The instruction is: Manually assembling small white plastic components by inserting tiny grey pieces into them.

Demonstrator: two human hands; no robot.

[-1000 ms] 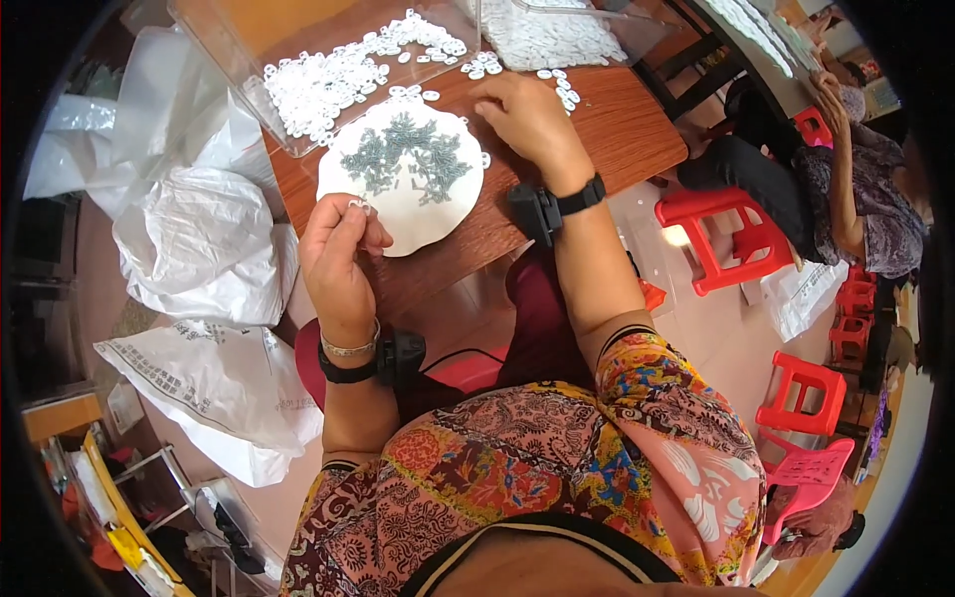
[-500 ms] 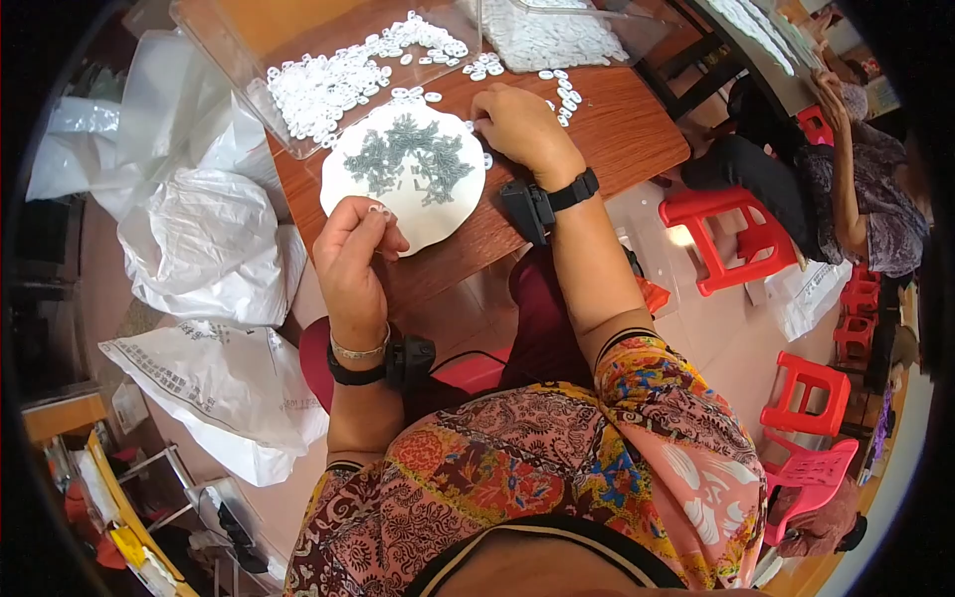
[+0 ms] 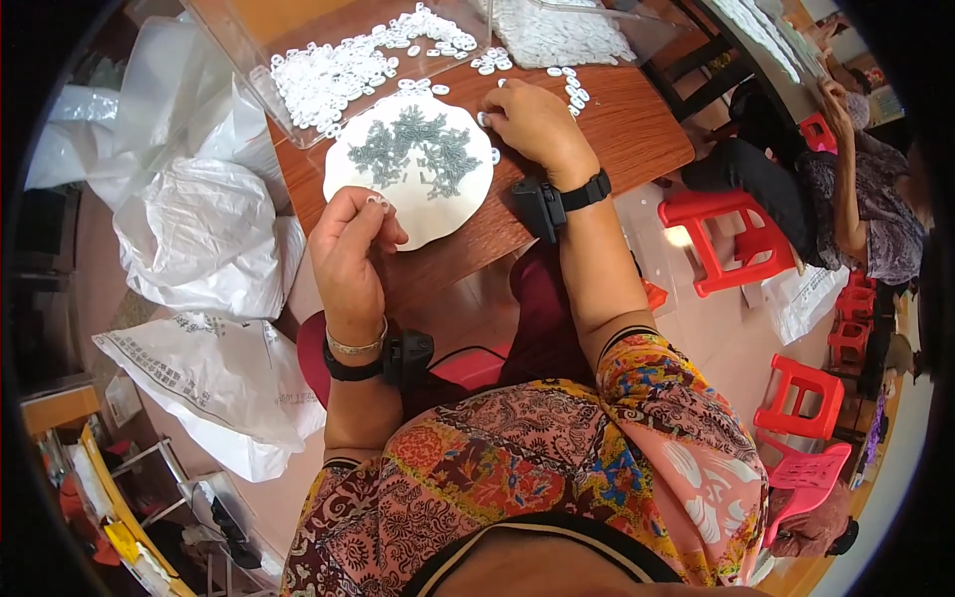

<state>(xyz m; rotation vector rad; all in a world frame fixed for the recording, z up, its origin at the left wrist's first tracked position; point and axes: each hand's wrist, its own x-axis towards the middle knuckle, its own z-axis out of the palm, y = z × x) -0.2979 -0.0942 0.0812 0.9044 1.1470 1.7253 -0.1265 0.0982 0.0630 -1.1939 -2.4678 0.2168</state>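
As the head camera looks down over the person's lap, both hands are raised over a reddish-brown wooden surface (image 3: pixel 627 129), with a cream, wavy-edged plate (image 3: pixel 428 224) lying between them. Held low at the plate's near left edge, the left hand (image 3: pixel 353 239) has a narrow grip: thumb and forefinger pinch a small white piece (image 3: pixel 377 201) at their tips. Farther from the body and to the right, the right hand (image 3: pixel 537 124) reaches just past the plate's upper right edge; its grip is narrow too, closed at the fingertips on a second white piece (image 3: pixel 483 118). Seen from the left grip, that second piece lies away from the body and to the right, across the plate. Grey pins (image 3: pixel 413 134) lie on the plate between the two grips, just beyond the left fingertips and to the left of the right ones.

Thin, short and straight, the pins spread in a ragged arch, their long axes pointing every way. Both held pieces are tiny, bright white and mostly hidden by fingers, so their long axes cannot be told. Similar loose white ovals (image 3: pixel 333 80), with dark holes, are heaped in a clear tray (image 3: pixel 308 22) beyond the plate.
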